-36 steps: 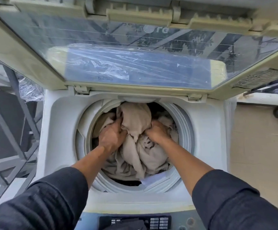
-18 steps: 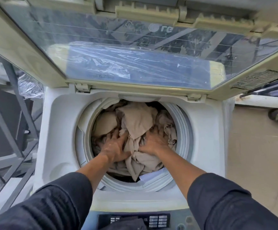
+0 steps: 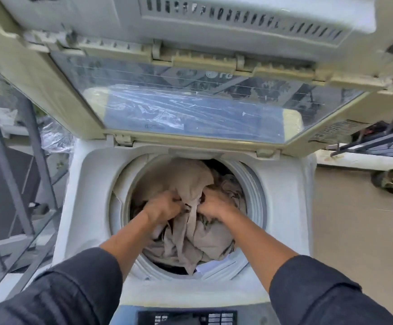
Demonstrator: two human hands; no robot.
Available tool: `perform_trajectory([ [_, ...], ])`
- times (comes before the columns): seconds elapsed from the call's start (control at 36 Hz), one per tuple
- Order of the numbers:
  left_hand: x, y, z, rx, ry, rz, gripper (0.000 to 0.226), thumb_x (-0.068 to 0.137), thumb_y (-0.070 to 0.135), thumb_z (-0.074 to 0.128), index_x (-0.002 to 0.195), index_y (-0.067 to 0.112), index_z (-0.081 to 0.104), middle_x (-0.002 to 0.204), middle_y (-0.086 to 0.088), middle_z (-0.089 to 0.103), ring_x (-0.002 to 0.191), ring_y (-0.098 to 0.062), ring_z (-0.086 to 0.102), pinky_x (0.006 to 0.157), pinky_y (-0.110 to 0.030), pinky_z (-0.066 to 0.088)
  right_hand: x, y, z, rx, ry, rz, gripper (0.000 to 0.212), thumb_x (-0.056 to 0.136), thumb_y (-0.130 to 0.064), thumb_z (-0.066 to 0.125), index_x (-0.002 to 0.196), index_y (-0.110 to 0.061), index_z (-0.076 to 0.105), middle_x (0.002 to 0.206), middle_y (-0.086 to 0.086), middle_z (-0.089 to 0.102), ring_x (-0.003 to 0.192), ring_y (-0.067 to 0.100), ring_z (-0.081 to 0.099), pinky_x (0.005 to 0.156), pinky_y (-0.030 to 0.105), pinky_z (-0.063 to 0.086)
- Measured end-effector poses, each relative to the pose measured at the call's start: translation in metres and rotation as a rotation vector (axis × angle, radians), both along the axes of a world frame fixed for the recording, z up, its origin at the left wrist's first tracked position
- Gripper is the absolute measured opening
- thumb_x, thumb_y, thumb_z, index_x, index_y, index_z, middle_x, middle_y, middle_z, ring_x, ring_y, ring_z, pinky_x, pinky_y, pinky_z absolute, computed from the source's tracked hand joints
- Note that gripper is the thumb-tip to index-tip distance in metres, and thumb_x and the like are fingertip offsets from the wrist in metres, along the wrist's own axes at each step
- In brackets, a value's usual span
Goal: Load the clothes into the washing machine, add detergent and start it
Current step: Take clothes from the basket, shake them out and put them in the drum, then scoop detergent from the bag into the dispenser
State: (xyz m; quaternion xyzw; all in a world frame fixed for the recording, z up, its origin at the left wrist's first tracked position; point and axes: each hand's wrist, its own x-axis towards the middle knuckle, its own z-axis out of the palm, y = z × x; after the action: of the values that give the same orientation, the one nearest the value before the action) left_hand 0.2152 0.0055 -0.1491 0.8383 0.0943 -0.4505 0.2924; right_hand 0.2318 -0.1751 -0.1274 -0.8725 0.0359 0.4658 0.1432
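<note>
I see the beige clothes heaped inside the drum; my left hand and right hand, fingers curled into fabric, grip it, apparently packing it below the rim.

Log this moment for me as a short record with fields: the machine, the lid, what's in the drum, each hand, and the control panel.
machine: top-loading washing machine, white body
lid: lid raised, standing open behind the drum
drum contents: beige clothes bunched up, filling much of the opening
left hand: left hand inside the drum, fingers curled into the clothes
right hand: right hand inside the drum, gripping the clothes
control panel: control panel at the near edge, untouched
detergent: none in view
</note>
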Motion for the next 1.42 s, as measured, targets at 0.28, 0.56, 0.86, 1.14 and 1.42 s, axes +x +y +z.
perform_trajectory([
  [0.28,0.015,-0.016,0.059,-0.105,-0.391,0.597,0.026,0.091,0.039,0.057,0.106,0.028,0.076,0.109,0.001,0.078,0.104,-0.024,0.070,0.095,-0.039,0.055,0.009,0.007,0.042,0.370,-0.379,-0.701,0.032,0.091,-0.033,0.069,0.122,-0.022,0.071,0.116,-0.003,0.073,0.107,0.017,0.068,0.092,0.031,0.053],
  [0.56,0.035,-0.029,0.088,-0.895,0.062,1.349,0.034,0.102,0.025,0.056,0.131,0.009,0.064,0.111,-0.006,0.068,0.088,-0.016,0.061,0.083,-0.035,0.057,0.029,0.023,0.067,1.016,0.031,-1.598,0.026,0.100,-0.019,0.058,0.124,-0.010,0.065,0.108,0.007,0.072,0.105,0.025,0.065,0.090,0.040,0.051],
  [0.86,0.036,-0.017,0.098,-1.082,0.162,1.392,0.014,0.102,0.030,0.060,0.108,0.017,0.059,0.119,-0.008,0.062,0.121,-0.023,0.058,0.101,-0.039,0.052,0.022,0.026,0.077,1.162,0.053,-1.708,0.030,0.097,-0.023,0.064,0.125,-0.012,0.063,0.133,0.014,0.066,0.125,0.029,0.061,0.104,0.044,0.047],
  [1.14,0.026,-0.021,0.099,-1.063,0.149,1.327,0.028,0.097,0.046,0.068,0.112,0.023,0.060,0.131,-0.006,0.059,0.119,-0.022,0.058,0.106,-0.040,0.052,0.013,0.018,0.081,1.092,0.067,-1.599,0.030,0.094,-0.042,0.069,0.112,-0.018,0.065,0.128,0.012,0.068,0.119,0.026,0.064,0.105,0.042,0.048],
  [1.42,0.012,-0.017,0.092,-0.924,0.110,1.242,0.033,0.096,0.050,0.068,0.111,0.021,0.061,0.128,-0.001,0.063,0.106,-0.017,0.063,0.101,-0.037,0.054,-0.004,0.014,0.075,1.011,0.046,-1.550,0.038,0.096,-0.048,0.066,0.122,-0.022,0.062,0.116,0.010,0.072,0.106,0.023,0.068,0.097,0.040,0.050],
])
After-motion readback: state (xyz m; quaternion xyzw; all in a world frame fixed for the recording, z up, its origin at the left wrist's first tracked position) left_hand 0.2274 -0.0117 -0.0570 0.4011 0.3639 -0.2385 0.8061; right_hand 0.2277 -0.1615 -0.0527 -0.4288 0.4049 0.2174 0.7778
